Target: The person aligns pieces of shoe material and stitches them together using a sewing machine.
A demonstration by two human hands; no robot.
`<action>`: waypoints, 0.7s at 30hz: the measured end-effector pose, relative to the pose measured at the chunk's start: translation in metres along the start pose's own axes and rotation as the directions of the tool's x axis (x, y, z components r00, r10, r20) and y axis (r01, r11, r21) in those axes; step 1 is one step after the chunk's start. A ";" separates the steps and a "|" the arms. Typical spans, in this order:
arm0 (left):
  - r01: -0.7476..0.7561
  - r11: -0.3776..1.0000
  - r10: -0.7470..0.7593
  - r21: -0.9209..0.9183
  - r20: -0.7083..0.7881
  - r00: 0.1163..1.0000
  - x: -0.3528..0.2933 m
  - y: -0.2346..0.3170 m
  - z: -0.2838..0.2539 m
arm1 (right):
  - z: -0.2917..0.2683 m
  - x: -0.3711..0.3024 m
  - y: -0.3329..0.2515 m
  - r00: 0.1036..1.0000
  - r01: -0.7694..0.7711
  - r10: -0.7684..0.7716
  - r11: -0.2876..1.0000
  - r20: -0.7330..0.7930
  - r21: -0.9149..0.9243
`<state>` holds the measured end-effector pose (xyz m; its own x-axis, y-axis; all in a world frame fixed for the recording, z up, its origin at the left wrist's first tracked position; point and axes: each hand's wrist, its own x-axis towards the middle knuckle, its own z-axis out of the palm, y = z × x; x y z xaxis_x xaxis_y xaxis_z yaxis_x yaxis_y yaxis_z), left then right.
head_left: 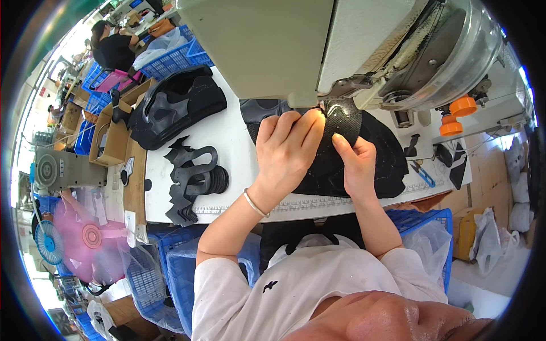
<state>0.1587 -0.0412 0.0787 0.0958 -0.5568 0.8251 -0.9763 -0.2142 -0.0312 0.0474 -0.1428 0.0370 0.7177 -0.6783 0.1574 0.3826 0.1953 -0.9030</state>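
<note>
My left hand point(287, 145) lies over a black, glossy-textured piece point(344, 116) under the head of a sewing machine point(267, 45). Its fingers are pressed together, with the tips close to the needle area, which is mostly hidden. My right hand point(358, 165) pinches the same piece between thumb and curled fingers, just right of the left hand. Under and around both hands spreads black fabric point(387, 156) with rounded edges. It looks like shoe-upper material, though I cannot tell for certain.
On the white table point(239, 142), left, lie stacked black fabric pieces point(179, 105) and black cut-outs point(193, 176). Blue-handled snips point(424, 174) lie right. Blue crates point(176, 284) stand below the table edge. A pink fan point(91, 236) is left; a person point(114, 48) sits far left.
</note>
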 end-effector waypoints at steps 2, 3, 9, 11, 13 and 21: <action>0.003 1.000 -0.003 0.001 0.011 1.000 0.000 0.001 -0.001 | 0.000 -0.001 0.000 1.000 0.012 -0.012 1.000 0.006 0.004; 0.007 1.000 -0.007 0.001 0.005 1.000 0.000 0.001 0.000 | -0.001 -0.001 0.000 1.000 0.004 -0.004 1.000 0.004 -0.010; 0.010 1.000 -0.010 0.007 0.004 1.000 0.001 0.000 0.000 | -0.005 0.001 0.002 1.000 -0.011 0.011 1.000 0.018 -0.030; 0.011 1.000 -0.011 0.009 0.010 1.000 0.001 0.000 0.000 | -0.002 0.002 0.000 1.000 -0.006 0.006 1.000 0.019 -0.026; 0.017 1.000 -0.017 -0.001 0.008 1.000 0.001 0.000 0.000 | -0.001 0.002 -0.001 1.000 -0.004 0.005 1.000 0.007 -0.021; 0.040 0.999 -0.040 0.010 0.008 0.999 0.000 0.005 0.001 | -0.004 0.003 -0.002 1.000 -0.030 0.030 0.999 0.005 -0.016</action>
<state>0.1544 -0.0433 0.0775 0.1366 -0.5543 0.8210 -0.9697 -0.2442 -0.0035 0.0468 -0.1475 0.0376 0.7317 -0.6687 0.1319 0.3517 0.2047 -0.9135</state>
